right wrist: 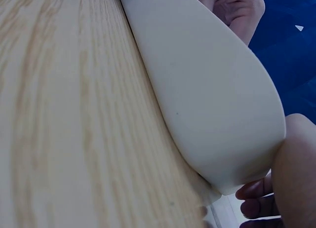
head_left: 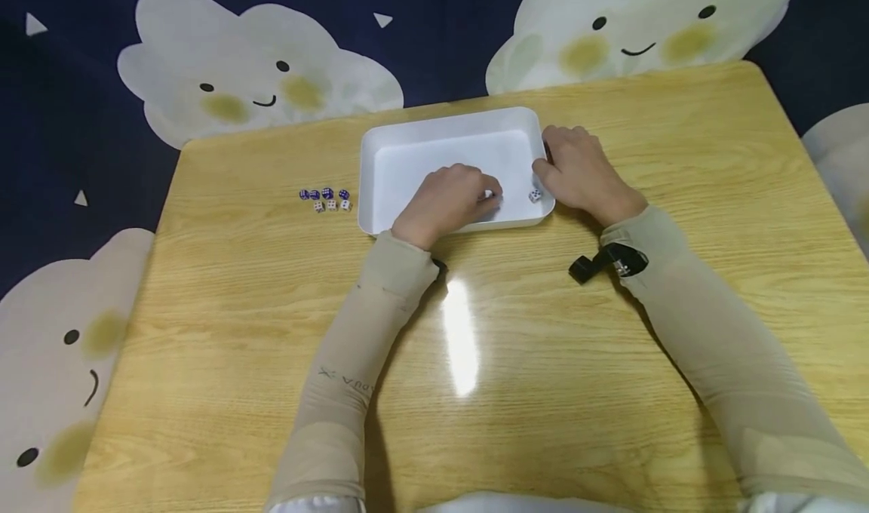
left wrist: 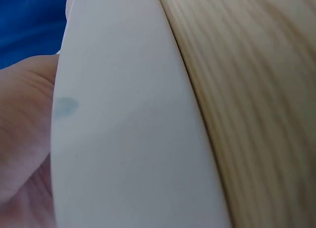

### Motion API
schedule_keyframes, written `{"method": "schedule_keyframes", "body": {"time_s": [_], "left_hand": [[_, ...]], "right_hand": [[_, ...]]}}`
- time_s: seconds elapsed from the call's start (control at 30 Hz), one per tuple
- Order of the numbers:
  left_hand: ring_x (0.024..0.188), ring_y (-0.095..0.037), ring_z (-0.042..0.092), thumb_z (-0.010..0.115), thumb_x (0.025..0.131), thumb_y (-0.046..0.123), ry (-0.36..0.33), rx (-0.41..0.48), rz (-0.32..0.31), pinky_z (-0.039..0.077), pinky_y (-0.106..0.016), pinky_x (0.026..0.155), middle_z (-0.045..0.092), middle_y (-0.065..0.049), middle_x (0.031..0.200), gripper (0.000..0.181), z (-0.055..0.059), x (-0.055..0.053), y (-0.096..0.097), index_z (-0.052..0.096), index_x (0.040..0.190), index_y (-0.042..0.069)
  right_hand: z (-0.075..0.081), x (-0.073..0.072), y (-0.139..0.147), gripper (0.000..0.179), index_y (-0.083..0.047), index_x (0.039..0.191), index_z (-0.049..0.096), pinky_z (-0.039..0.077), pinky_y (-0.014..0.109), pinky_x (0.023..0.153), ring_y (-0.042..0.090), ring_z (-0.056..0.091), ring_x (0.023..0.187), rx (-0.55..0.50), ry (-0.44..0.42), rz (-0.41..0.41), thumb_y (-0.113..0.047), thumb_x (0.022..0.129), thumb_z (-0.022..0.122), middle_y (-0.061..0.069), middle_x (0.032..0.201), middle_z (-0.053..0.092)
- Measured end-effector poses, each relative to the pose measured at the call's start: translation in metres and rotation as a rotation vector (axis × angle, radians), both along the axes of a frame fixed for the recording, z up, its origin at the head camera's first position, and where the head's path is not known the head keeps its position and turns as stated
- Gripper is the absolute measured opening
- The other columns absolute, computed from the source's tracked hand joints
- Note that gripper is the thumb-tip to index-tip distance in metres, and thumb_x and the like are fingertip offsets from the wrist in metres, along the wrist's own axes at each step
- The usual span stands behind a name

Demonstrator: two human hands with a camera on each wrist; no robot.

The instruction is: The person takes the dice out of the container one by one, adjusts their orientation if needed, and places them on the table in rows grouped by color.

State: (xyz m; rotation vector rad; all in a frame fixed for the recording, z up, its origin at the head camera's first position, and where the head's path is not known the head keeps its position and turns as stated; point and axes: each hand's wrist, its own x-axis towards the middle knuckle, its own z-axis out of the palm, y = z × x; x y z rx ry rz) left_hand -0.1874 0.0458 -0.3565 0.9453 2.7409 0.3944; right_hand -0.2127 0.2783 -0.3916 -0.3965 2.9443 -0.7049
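Note:
My left hand (head_left: pixel 448 200) reaches over the near wall into a white rectangular tray (head_left: pixel 434 136). Its thumb and curled forefinger pinch a white die (head_left: pixel 488 194), mostly covered by the fingers. At the tray's right end my right hand (head_left: pixel 584 170) grips the rim, thumb over the edge and fingers outside. Another white die (head_left: pixel 535 195) with dark pips lies inside the tray's near right corner, close to the right thumb. In the right wrist view, the right thumb (right wrist: pixel 301 164) lies over the tray wall (right wrist: pixel 212 90), fingertips below it outside. The wall hides most of the left hand in the left wrist view.
Left of the tray, several blue dice (head_left: pixel 327 194) stand in a row on the wooden table (head_left: pixel 237 309). Three white dice (head_left: pixel 332 205) line up just in front of them. A dark cloth with cloud prints (head_left: pixel 265 68) hangs behind the table's far edge.

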Motion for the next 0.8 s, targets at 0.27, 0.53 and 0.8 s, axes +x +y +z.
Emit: {"method": "schedule_keyframes", "body": {"time_s": [0.27,0.53,0.8], "left_hand": [[0.08,-0.015,0.062,0.061,0.104,0.027,0.013,-0.003,-0.008,0.056,-0.037,0.072,0.075,0.002,0.096,0.019,-0.0007,0.0018,-0.0001,0.079,0.106,0.023],[0.078,-0.015,0.058,0.058,0.103,0.022,0.021,0.009,0.005,0.054,-0.036,0.071,0.074,0.0,0.095,0.021,-0.0009,0.0037,-0.0041,0.079,0.105,0.022],[0.076,-0.015,0.057,0.058,0.101,0.017,0.033,0.033,0.008,0.052,-0.034,0.068,0.071,0.0,0.089,0.021,-0.0011,0.0045,-0.0092,0.079,0.102,0.02]], "right_hand": [[-0.0009,0.0007,0.0026,0.03,0.0,0.106,0.055,0.038,0.052,0.088,0.04,0.05,0.099,-0.006,0.003,-0.015,-0.026,0.1,0.041,0.02,0.099,0.058],[-0.0014,-0.0003,0.0016,0.034,0.002,0.111,0.057,0.039,0.052,0.087,0.04,0.05,0.1,-0.015,0.004,-0.01,-0.026,0.099,0.041,0.02,0.101,0.059],[-0.0008,-0.0011,-0.0014,0.034,0.003,0.112,0.058,0.04,0.051,0.085,0.04,0.051,0.099,-0.009,0.009,-0.008,-0.025,0.098,0.041,0.02,0.1,0.06]]}}
